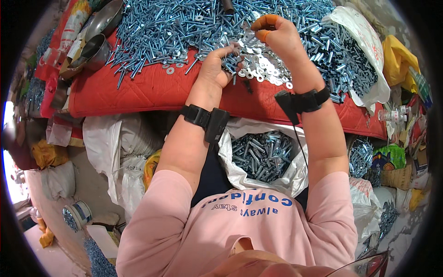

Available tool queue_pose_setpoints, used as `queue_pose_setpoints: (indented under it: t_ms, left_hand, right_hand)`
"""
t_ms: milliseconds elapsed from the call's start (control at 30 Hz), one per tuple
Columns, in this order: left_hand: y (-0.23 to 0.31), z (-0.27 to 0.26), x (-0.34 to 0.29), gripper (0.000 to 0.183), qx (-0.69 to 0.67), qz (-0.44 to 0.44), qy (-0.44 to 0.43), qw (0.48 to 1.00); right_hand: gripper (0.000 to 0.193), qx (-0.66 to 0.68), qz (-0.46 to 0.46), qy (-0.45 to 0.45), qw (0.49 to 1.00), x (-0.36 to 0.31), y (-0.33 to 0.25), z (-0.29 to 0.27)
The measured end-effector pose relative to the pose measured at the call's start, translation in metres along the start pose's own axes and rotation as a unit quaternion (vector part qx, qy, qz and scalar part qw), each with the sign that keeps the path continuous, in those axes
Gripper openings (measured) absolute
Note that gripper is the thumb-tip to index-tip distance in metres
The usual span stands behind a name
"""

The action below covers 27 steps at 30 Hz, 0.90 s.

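Work surface: a raised bench covered by a red quilted pad (138, 90). Directly on the pad lies a broad heap of zinc-plated bolts (175, 27), spreading from far left to far right. A smaller pile of flat washers (263, 62) sits near the middle. Two metal bowls (99, 34) rest at the far-left edge. A white plastic bag (364, 41) lies at the right.

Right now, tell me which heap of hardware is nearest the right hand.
The flat silver washers, directly under the right hand. The long bolts lie further left, the short sleeves further right.
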<state>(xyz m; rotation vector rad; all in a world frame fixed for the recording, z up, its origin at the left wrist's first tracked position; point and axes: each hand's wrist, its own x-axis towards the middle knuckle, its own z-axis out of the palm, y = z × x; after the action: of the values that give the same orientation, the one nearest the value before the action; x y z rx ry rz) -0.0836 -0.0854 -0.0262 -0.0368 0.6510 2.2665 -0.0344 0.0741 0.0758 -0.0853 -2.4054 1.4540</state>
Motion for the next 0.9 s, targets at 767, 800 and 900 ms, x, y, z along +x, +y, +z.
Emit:
queue_pose_setpoints:
  t_ms: [767, 800, 900]
  left_hand:
    - [0.011, -0.011, 0.009, 0.024, -0.113, -0.057, -0.073, 0.989]
    - [0.01, -0.009, 0.01, 0.025, -0.138, -0.06, -0.077, 0.986]
    - [0.012, -0.006, 0.005, 0.022, -0.113, -0.026, -0.038, 0.993]
  right_hand:
    - [0.019, -0.05, -0.166, 0.119, 0.978, 0.013, 0.012, 0.041]
    - [0.019, -0.052, -0.164, 0.12, 0.978, 0.007, 0.014, 0.041]
    - [0.029, -0.228, -0.29, -0.03, 0.929, -0.027, 0.003, 0.044]
